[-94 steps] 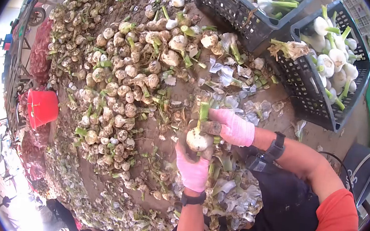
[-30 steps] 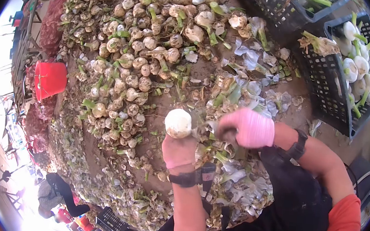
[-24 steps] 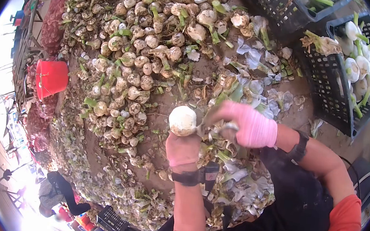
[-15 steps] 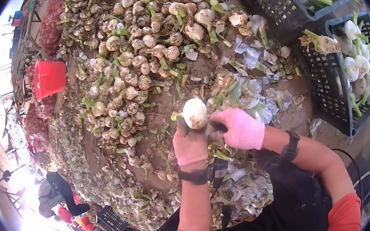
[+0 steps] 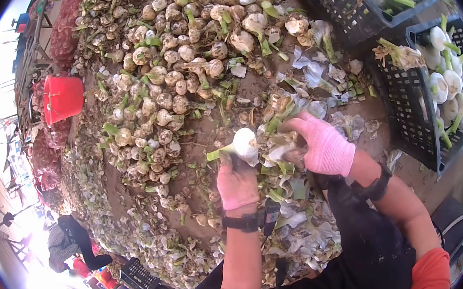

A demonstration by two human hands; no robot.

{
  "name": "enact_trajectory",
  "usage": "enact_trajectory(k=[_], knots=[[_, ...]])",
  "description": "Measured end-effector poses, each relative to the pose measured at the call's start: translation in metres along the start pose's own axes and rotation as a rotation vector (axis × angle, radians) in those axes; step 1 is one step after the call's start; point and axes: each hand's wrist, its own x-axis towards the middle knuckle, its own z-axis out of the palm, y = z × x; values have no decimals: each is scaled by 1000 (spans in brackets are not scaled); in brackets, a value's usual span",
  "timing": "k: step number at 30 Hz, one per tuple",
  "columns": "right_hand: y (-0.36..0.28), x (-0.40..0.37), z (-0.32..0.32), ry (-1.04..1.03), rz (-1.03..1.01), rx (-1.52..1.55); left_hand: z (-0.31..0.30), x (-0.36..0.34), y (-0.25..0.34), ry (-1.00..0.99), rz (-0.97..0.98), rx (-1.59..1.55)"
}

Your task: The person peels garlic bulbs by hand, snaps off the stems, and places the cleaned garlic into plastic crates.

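Observation:
My left hand (image 5: 237,186), in a pink glove with dirty fingertips, is closed around a garlic bulb (image 5: 245,144). The bulb is white and smooth, and its short cut green stem points to the left past the thumb. To the right of the bulb is my right hand (image 5: 326,146), also gloved in pink. Its fingers are spread apart and slightly blurred, over loose garlic skins (image 5: 282,151). Dry skins and leaf scraps (image 5: 305,220) lie below and around both hands.
Unpeeled garlic bulbs (image 5: 164,100) cover the ground to the left. A black crate (image 5: 409,115) of white bulbs stands at the right, another crate (image 5: 341,12) above it. Beyond the pile are a red bucket (image 5: 64,99) and mesh sacks (image 5: 64,31). A person (image 5: 66,243) bends at lower left.
My right hand has moved from beside the bulb up and to the right, its fingers spreading. In my left hand the bulb has tilted, showing more green stem and a cleaner white surface.

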Motion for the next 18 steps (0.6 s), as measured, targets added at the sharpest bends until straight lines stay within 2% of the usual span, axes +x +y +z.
enact_trajectory(k=[1,4,7,8,9,11,15,17,18], knots=[[-6,0,0,1,2,0,4,1,-6,203,85,86],[-27,6,1,-189,89,-64,4,1,-18,171,132,158],[-28,4,16,-125,19,-151,24,-11,-18,253,36,281],[-27,5,17,-79,22,-196,26,-11,-23,202,128,275],[-22,6,19,-77,24,-198,29,-11,-29,199,126,274],[-13,10,21,-12,-19,-159,39,-11,-39,271,436,386],[-5,8,16,5,-57,-159,35,-12,-34,198,430,455],[13,13,10,86,100,-185,31,-16,-30,192,393,407],[29,15,10,162,105,-97,29,-18,-28,187,356,356]])
